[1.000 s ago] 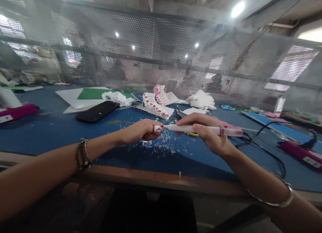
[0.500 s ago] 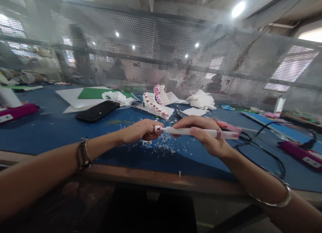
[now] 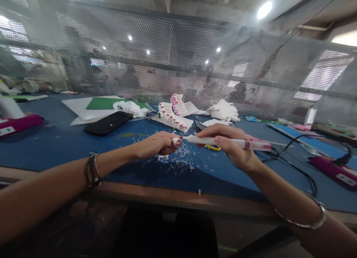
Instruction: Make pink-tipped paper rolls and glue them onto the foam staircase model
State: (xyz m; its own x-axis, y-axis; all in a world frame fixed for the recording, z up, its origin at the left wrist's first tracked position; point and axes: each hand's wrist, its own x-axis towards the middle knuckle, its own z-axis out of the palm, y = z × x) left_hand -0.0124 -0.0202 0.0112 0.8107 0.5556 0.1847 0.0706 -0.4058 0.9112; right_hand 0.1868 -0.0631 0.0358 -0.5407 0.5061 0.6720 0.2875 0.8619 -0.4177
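My left hand point(image 3: 160, 142) is closed, pinching a small white roll point(image 3: 176, 142) with a dark red, layered-looking end turned toward me. In my right hand point(image 3: 231, 144) is a slim white pen-like tool point(image 3: 202, 139), held lengthwise between thumb and fingers. Its narrow tip points left at the roll's end; whether the two touch I cannot tell. Reddish liquid or colour shows inside the tool's rear part. White scraps point(image 3: 184, 159) lie scattered on the blue tabletop point(image 3: 111, 168) below. Behind the hands stand rows of small red-tipped white pieces point(image 3: 174, 118) on a card.
A black phone point(image 3: 108, 123) lies left, before white and green sheets point(image 3: 111, 103). Crumpled white tissue point(image 3: 223, 111) sits at the back. A yellow loop handle point(image 3: 213, 148) shows under my right hand. Black cables point(image 3: 304, 176) and a purple power strip point(image 3: 333, 172) are at right.
My right hand has drawn the pen-like tool slightly to the right, its tip backing off the middle of the roll's end. The roll has turned a little, showing more of its red end.
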